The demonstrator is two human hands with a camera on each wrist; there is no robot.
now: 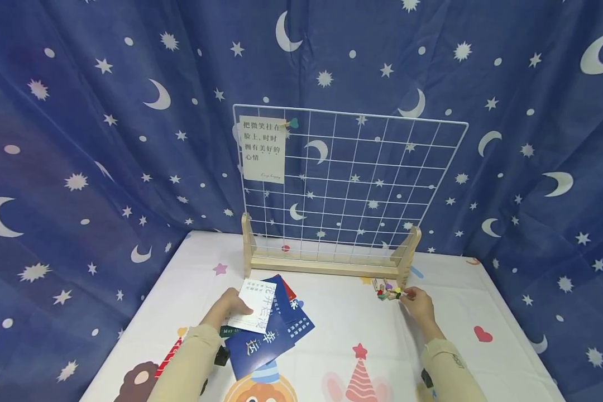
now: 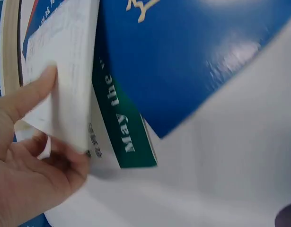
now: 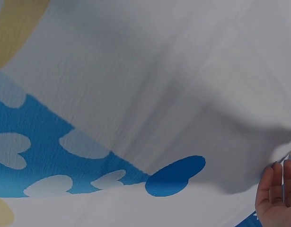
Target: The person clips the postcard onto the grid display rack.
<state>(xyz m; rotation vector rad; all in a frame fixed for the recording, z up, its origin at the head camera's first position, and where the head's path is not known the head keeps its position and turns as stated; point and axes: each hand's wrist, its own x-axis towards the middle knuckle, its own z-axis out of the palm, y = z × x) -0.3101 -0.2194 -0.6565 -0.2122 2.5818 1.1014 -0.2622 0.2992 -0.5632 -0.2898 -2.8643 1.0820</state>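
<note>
My left hand (image 1: pixel 229 306) holds a white card (image 1: pixel 253 306) with dark characters, thumb on top and fingers beneath. Under it lies a fanned stack of cards, among them blue cards (image 1: pixel 261 341) with light lettering, a red one (image 1: pixel 288 289) and a green one (image 2: pixel 118 123) reading "May the". Over on the right, my right hand (image 1: pixel 419 306) reaches to a small pile of wooden clothespins (image 1: pixel 386 291) with coloured decorations, fingertips right at its edge. Its fingers (image 3: pixel 276 182) look fairly straight in the right wrist view.
A white wire grid (image 1: pixel 352 178) stands in a wooden base (image 1: pixel 326 265) behind the hands. A lettered card (image 1: pixel 262 149) hangs at its upper left, with a green-topped clothespin (image 1: pixel 292 123) at the card's corner. The patterned white tablecloth (image 1: pixel 331 318) meets a blue curtain (image 1: pixel 130 111).
</note>
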